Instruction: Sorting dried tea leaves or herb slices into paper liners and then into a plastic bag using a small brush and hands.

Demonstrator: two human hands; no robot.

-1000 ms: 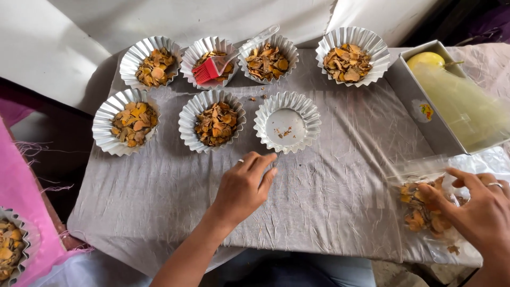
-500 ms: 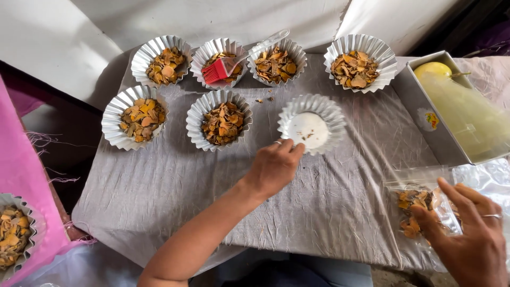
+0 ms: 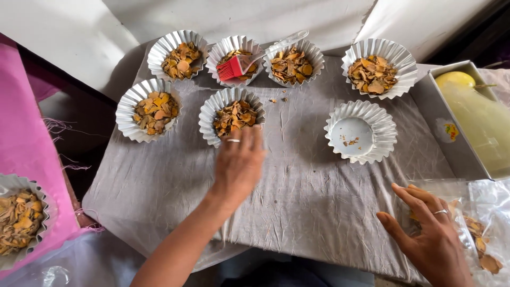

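Left hand (image 3: 240, 165), fingers spread flat, touches the filled foil cup (image 3: 232, 116) just beyond it.

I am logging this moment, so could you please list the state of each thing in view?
Nearly empty foil cup: upright, crumbs only.
Front middle foil cup: filled with orange-brown chips.
Red silicone brush: lying across a filled back-row cup.
Clear plastic bag: lying flat, holding chips.
Left hand: open, fingers at the front middle cup's rim.
Right hand: open, resting on the bag.
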